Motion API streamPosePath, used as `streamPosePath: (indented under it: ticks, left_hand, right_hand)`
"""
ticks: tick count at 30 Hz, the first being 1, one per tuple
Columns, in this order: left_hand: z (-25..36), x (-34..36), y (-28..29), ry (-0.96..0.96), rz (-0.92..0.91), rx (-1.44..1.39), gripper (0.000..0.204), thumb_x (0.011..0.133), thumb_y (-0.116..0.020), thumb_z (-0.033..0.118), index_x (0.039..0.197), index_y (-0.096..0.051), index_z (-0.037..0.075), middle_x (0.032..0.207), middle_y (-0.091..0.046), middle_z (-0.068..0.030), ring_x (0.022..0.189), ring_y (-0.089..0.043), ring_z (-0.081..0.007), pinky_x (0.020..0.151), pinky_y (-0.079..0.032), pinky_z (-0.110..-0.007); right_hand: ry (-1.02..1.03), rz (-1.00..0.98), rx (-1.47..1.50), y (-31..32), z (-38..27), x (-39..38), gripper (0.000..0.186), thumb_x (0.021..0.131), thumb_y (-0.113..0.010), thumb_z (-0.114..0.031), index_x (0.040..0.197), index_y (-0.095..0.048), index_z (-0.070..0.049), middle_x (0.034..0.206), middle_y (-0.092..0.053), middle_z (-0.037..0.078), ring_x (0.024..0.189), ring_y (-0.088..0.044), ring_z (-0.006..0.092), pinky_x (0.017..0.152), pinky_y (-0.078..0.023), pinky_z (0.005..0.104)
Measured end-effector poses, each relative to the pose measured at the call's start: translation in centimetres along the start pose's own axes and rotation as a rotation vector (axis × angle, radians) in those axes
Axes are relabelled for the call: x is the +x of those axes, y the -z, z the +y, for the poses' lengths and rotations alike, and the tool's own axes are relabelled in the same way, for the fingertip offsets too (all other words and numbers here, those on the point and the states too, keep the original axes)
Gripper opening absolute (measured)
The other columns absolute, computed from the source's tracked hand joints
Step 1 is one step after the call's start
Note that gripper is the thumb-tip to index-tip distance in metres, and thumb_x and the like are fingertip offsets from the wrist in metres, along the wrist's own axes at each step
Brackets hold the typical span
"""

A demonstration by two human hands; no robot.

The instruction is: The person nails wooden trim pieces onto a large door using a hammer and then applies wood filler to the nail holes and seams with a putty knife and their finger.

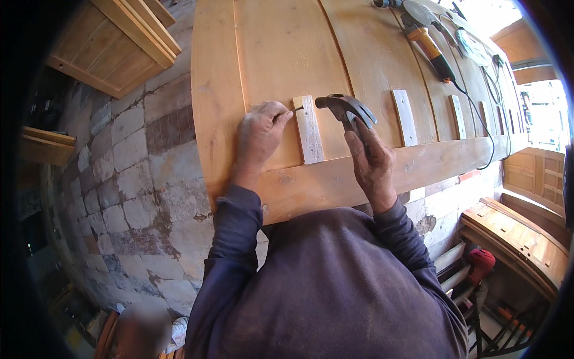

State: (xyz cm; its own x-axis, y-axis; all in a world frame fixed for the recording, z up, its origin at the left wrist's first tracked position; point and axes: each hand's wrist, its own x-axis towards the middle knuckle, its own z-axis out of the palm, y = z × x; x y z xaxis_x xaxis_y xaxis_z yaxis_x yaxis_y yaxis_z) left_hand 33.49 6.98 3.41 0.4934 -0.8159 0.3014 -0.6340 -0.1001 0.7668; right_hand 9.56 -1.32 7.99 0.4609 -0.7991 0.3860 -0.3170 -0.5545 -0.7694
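Note:
My left hand pinches a thin nail against a pale wooden block, which lies on a large panelled wooden board. My right hand grips a claw hammer, its head just right of the nail. The fingers wrap round the handle, which is mostly hidden. More pale blocks sit in a row along the board to the right, above a long rail at its near edge.
An angle grinder with a cable rests on the board at upper right. Wooden panels stand at upper left above a tiled floor. More wooden pieces and a red object are at lower right.

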Motion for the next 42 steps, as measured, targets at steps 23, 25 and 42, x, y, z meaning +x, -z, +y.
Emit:
streamPosePath:
  ticks: [23, 25, 42]
  left_hand:
    - [0.4, -0.2, -0.6, -0.139, -0.054, 0.119, 0.017, 0.095, -0.078, 0.018, 0.09, -0.067, 0.006, 0.085, -0.07, -0.0131, 0.084, -0.071, -0.0344, 0.073, -0.055, -0.046]
    - [0.4, -0.1, -0.7, -0.149, -0.047, 0.118, 0.017, 0.095, -0.078, 0.018, 0.089, -0.066, 0.006, 0.084, -0.07, -0.0131, 0.084, -0.071, -0.0343, 0.073, -0.055, -0.046]
    - [0.2, -0.1, -0.6, -0.168, -0.065, 0.123, 0.019, 0.094, -0.078, 0.015, 0.087, -0.064, 0.006, 0.081, -0.068, -0.0131, 0.082, -0.069, -0.0355, 0.072, -0.054, -0.046]
  right_hand:
    - [0.205, -0.137, -0.227, -0.7, 0.3, 0.5, 0.029, 0.099, -0.078, -0.023, 0.123, -0.071, -0.008, 0.085, -0.072, 0.014, 0.069, -0.072, 0.0325, 0.057, -0.055, 0.0432]
    - [0.22, -0.12, -0.208, -0.8, 0.4, 0.4, 0.03, 0.099, -0.078, -0.023, 0.124, -0.07, -0.008, 0.085, -0.072, 0.014, 0.069, -0.072, 0.0325, 0.056, -0.054, 0.0429]
    - [0.191, -0.019, -0.079, 0.1, 0.3, 0.7, 0.032, 0.103, -0.072, -0.01, 0.132, -0.071, 0.003, 0.091, -0.077, 0.012, 0.075, -0.075, 0.0209, 0.064, -0.056, 0.0347]
